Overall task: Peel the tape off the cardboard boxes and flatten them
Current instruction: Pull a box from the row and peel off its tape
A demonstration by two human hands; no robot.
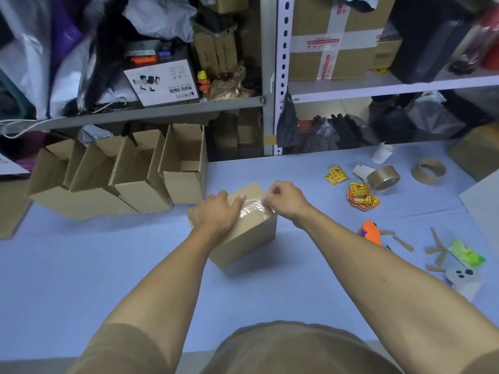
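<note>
While left hand (216, 211) presses closed brown box (243, 233) flat-fingered, right hand (283, 198) pinches crinkled clear tape (252, 209).

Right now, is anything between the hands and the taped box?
Nothing visible. The left hand rests on the box top, and the right hand pinches the clear tape at its far edge. The open boxes stand apart, to the left.
</note>
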